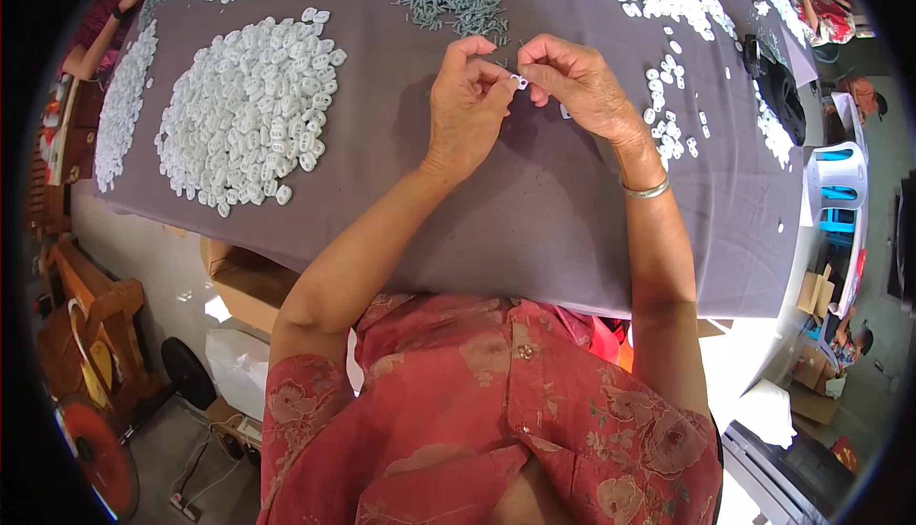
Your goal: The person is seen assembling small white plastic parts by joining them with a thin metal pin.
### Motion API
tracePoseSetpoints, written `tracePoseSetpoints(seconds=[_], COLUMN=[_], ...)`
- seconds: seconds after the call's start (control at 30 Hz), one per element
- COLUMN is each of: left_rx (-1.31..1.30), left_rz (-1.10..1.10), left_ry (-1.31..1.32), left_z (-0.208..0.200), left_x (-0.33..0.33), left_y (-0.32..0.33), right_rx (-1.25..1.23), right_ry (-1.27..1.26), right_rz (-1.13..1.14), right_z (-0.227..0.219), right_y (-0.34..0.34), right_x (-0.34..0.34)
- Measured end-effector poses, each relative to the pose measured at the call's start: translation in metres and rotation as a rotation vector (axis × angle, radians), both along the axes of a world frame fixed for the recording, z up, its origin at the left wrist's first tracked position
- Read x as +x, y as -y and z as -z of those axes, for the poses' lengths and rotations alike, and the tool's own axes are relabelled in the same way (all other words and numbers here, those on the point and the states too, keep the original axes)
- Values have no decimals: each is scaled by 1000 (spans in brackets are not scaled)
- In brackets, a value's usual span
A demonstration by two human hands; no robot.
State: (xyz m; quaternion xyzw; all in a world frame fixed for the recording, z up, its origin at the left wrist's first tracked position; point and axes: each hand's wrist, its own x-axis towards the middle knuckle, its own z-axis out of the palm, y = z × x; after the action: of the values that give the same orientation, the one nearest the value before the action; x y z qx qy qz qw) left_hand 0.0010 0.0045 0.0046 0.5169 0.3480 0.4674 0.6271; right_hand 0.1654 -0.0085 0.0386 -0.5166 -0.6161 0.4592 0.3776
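While left hand (465, 113) pinches a small white piece (519, 82), right hand (579, 88) pinches just beside it, contents hidden.
I'd keep left steady, right light.

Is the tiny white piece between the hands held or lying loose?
Held: the left hand pinches the white piece between thumb and finger. Whether the right hand grips it too, I cannot tell.

Glare bleaches patches at right (edges bend).
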Motion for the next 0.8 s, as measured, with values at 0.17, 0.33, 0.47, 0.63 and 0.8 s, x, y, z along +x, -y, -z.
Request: tracePoseSetpoints(seconds=[0.17,0.33,0.47,0.63,0.8], left_rx=[15,4,-2,-5,0], left_rz=[-25,-32,-46,-54,-57], left_ry=[24,32,47,76,81], left_z=[1,2,1,3,2], left_x=[0,0,0,0,0], left_y=[0,1,1,1,2], right_rx=[24,45,85,128,77], right_ry=[45,155,184,234,236], right_rz=[-4,35,65,81,83], right_z=[-2,-5,-6,-9,-9], right_y=[0,1,2,4,2], right_x=[-3,-7,-13,-18,-17])
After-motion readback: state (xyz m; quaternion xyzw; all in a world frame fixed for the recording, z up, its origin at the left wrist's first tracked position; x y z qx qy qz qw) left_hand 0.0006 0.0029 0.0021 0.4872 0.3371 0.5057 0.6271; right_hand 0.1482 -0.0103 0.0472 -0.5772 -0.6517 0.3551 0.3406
